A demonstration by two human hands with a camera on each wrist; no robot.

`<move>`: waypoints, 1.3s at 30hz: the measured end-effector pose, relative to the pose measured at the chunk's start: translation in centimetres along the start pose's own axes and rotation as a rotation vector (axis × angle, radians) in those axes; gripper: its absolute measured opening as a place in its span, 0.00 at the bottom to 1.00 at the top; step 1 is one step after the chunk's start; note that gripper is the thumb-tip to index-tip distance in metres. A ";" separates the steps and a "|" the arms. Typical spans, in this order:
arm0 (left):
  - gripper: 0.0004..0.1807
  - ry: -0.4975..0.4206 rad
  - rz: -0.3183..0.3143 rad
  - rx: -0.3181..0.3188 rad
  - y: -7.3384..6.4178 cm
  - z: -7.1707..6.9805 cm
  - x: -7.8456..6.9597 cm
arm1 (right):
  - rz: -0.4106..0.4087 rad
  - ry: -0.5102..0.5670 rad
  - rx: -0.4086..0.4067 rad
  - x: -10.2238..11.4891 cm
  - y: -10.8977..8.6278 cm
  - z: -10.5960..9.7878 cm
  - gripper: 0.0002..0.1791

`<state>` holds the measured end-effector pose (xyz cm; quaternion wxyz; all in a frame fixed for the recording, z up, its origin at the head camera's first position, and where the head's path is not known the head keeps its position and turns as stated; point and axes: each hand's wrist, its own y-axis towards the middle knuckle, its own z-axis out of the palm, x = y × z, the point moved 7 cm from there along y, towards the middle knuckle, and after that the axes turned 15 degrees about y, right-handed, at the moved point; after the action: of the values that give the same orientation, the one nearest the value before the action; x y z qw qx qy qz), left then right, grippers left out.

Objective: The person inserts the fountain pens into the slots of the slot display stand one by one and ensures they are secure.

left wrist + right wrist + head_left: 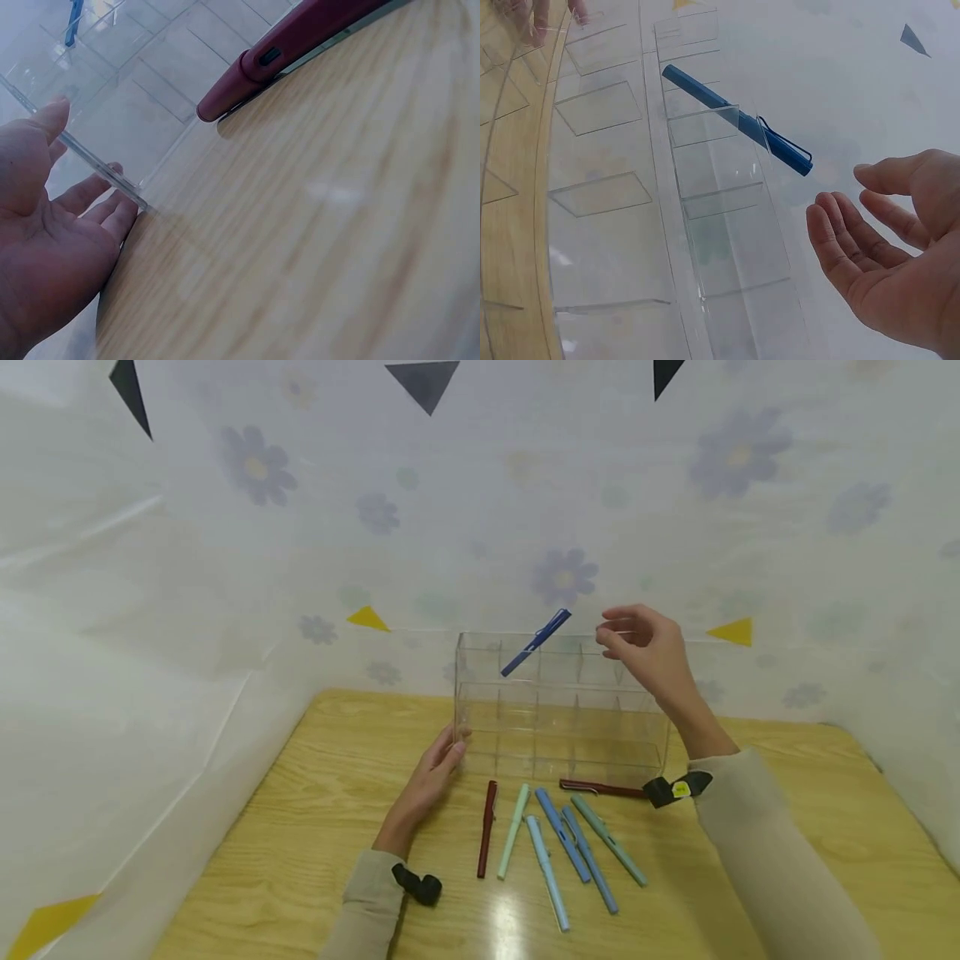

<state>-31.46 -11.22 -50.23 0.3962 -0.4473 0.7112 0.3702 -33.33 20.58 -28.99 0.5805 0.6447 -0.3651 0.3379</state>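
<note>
A clear plastic organizer (555, 717) with rows of compartments stands upright on the table. My left hand (429, 781) grips its left side, and the left wrist view shows the thumb and fingers on either side of the edge. A dark blue pen (536, 643) leans slanted in the organizer's top row, its clip end sticking up above the rim. Right of that pen, near the top right corner, my right hand (647, 647) hovers with loosely bent fingers and holds nothing. In the right wrist view, a gap separates the fingertips from the blue pen (727, 112).
In front of the organizer lie a maroon pen (487, 829), a light green pen (513, 832), a light blue pen (547, 872), two blue pens (562, 835) and a green pen (609, 841). Another maroon pen (603, 787) lies crosswise along its base. Behind hangs a flowered sheet (480, 543).
</note>
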 end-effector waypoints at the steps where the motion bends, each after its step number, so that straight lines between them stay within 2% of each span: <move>1: 0.28 0.005 -0.001 -0.003 0.0 -0.2 0.0 | 0.002 -0.001 0.002 0.2 -0.4 -0.1 0.18; 7: 0.29 0.005 -0.007 -0.011 -0.2 -0.9 -0.1 | 0.034 -0.012 0.025 0.3 -2.6 -0.3 0.17; 13: 0.30 -0.006 0.001 -0.007 -0.3 -1.1 -0.1 | 0.075 -0.017 0.037 -0.4 -5.2 -0.2 0.17; 20: 0.30 -0.020 0.008 -0.001 -0.3 -0.9 -0.1 | 0.052 -0.041 0.052 -1.5 -8.5 -0.1 0.15; 31: 0.30 -0.026 -0.016 -0.005 -0.6 -0.9 0.2 | 0.142 -0.024 -0.015 -4.7 -13.7 -0.1 0.15; 36: 0.31 -0.031 -0.020 -0.001 -0.6 -0.8 0.2 | 0.204 -0.016 -0.018 -6.0 -15.5 0.1 0.17; 39: 0.31 -0.028 -0.020 -0.004 -0.6 -0.9 0.1 | 0.214 -0.014 -0.014 -6.6 -16.2 0.2 0.16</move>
<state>-31.20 -12.23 -50.06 0.4087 -0.4499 0.7004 0.3741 -22.66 21.84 -42.82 0.5428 0.6003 -0.4384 0.3909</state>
